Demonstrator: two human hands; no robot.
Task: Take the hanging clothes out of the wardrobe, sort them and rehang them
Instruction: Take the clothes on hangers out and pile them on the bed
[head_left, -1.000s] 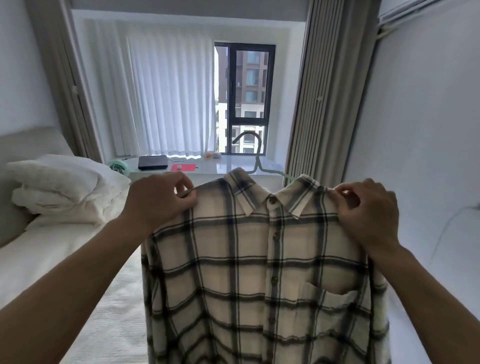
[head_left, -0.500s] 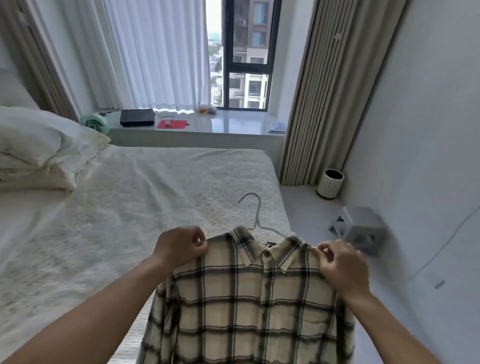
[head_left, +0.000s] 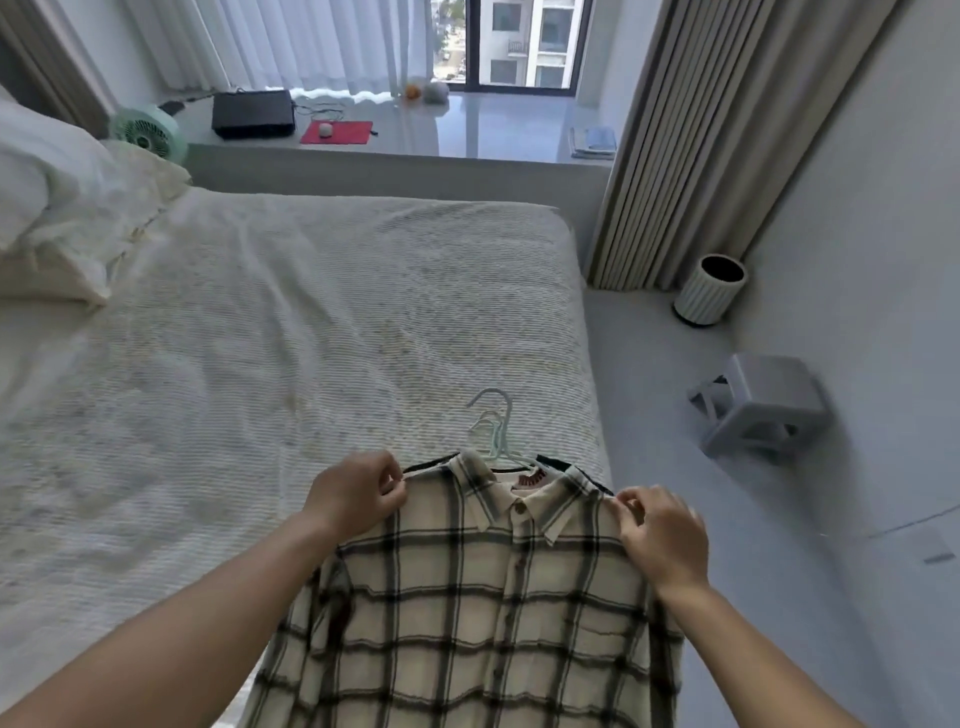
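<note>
Cream cotton crossed with black checks: a plaid shirt (head_left: 467, 613) hangs from my two hands above the near edge of the bed (head_left: 291, 322). This is the single head view, looking down and forward.

My left hand (head_left: 356, 499) pinches the shirt's left shoulder seam, fingers curled tight on the cloth. My right hand (head_left: 662, 535) pinches the other shoulder the same way. Each grip is clamped on fabric, not on the hanger.

The shirt faces me, buttoned front up, collar away from me toward the window (head_left: 519, 41), hem dropping out of sight below. Its long axis runs from collar to hem, roughly straight toward me and down. A pale green hanger (head_left: 496, 431) sits inside the neck, its hook pointing away over the white bedspread. I seem to see more than one hook there, but blur keeps me from being sure.

What could go wrong, as I judge it: I hold only cloth, so the hanger may slide out of the neck if I tilt the shirt. The hem could drag on the bed's edge and crease.

Across the bed a window ledge (head_left: 493, 130) holds a laptop (head_left: 253, 114), and a small bin (head_left: 709, 291) stands on the floor.
</note>
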